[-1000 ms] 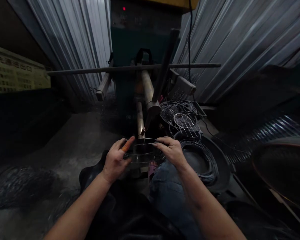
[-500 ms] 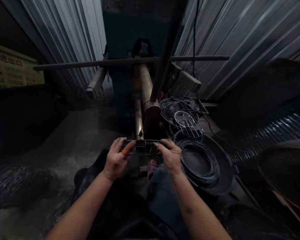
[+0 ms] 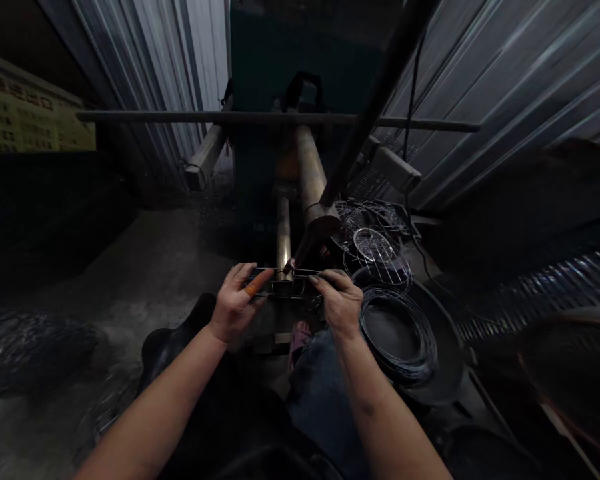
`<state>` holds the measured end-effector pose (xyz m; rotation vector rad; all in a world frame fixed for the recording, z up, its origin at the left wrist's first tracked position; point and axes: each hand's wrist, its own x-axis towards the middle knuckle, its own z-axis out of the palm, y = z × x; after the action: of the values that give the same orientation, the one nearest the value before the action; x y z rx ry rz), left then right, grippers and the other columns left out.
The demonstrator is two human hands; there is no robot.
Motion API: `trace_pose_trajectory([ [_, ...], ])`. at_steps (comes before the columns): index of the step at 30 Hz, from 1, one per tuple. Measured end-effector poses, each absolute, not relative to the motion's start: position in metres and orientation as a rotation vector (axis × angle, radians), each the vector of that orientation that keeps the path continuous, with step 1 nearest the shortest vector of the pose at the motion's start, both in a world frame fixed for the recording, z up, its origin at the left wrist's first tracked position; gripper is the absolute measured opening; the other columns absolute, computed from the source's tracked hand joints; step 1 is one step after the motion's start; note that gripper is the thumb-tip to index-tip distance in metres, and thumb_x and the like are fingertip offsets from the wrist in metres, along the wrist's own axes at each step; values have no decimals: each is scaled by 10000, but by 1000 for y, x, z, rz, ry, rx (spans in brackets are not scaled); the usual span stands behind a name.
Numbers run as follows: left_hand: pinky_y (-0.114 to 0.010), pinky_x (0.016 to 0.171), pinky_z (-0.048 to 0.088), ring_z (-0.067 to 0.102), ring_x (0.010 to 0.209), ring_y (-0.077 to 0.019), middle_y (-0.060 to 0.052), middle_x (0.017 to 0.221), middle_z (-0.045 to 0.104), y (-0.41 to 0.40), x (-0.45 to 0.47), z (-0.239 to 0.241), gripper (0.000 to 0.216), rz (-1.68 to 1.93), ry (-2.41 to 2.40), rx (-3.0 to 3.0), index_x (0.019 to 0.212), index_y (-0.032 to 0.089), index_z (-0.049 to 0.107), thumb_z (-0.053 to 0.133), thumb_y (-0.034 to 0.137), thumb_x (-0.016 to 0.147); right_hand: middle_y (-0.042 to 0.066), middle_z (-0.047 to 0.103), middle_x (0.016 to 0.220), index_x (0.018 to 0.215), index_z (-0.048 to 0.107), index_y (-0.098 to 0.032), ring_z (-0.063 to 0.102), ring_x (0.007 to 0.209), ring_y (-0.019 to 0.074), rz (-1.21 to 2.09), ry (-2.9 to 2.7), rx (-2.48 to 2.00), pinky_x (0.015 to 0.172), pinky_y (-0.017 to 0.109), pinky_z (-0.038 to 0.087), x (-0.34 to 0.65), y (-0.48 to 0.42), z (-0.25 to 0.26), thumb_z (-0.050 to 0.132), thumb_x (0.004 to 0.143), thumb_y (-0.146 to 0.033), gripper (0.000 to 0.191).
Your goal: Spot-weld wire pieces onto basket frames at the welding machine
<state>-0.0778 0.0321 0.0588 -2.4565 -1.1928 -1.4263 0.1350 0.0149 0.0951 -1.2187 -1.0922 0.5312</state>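
Between my hands a thin wire frame (image 3: 300, 295) is held level, close under the machine's metal tips. My left hand (image 3: 236, 300) pinches its left end; one finger wears an orange cover (image 3: 258, 283). At the right end my right hand (image 3: 339, 301) grips the frame between thumb and fingers. The lower metal rod (image 3: 283, 233) ends at the frame's middle, and a dark angled electrode arm (image 3: 307, 245) comes down beside it with a small reddish glow at its tip. Much of the frame's outline is lost in the dimness.
A horizontal bar (image 3: 180, 117) crosses in front of the dark green machine (image 3: 260, 60). Right of my hands lie a coil of wire (image 3: 400, 337) in a round pan (image 3: 450, 353) and a heap of wire pieces (image 3: 375, 243). A yellow crate (image 3: 35, 113) stands at the left.
The wire frame and both hands have moved slightly up against the machine tips, and a reddish glow now shows there. The view has shifted, with the machine appearing farther right.
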Motion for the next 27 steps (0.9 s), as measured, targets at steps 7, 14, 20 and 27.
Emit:
trace_pose_trajectory([
  [7,-429,992,453,509,1157,-271,-106,1265,528,32,-77,59,508,-1419,-1204,-2430,1305,266,564,663,207,811,7,616,731,696,712,-182,571,710,150,501,-1096,-1187,673,289,437,137,16,91,788,669,-268,118],
  [14,-446,1015,434,513,1172,-282,-115,1298,521,39,-79,62,523,-1440,-1215,-2466,1309,255,565,664,192,799,13,620,731,694,712,-174,574,701,151,503,-1082,-1156,644,282,454,135,27,91,787,655,-291,145],
  [20,-440,1007,443,520,1170,-277,-108,1301,523,44,-78,61,549,-1448,-1232,-2462,1304,266,567,679,176,775,14,620,739,694,710,-172,575,714,154,529,-1069,-1148,661,284,454,137,35,86,795,647,-322,180],
  [27,-440,989,455,523,1154,-273,-90,1264,547,46,-78,68,555,-1464,-1231,-2488,1299,274,569,674,167,765,15,623,730,694,718,-175,584,706,162,555,-1047,-1144,668,298,474,136,38,84,802,622,-341,200],
])
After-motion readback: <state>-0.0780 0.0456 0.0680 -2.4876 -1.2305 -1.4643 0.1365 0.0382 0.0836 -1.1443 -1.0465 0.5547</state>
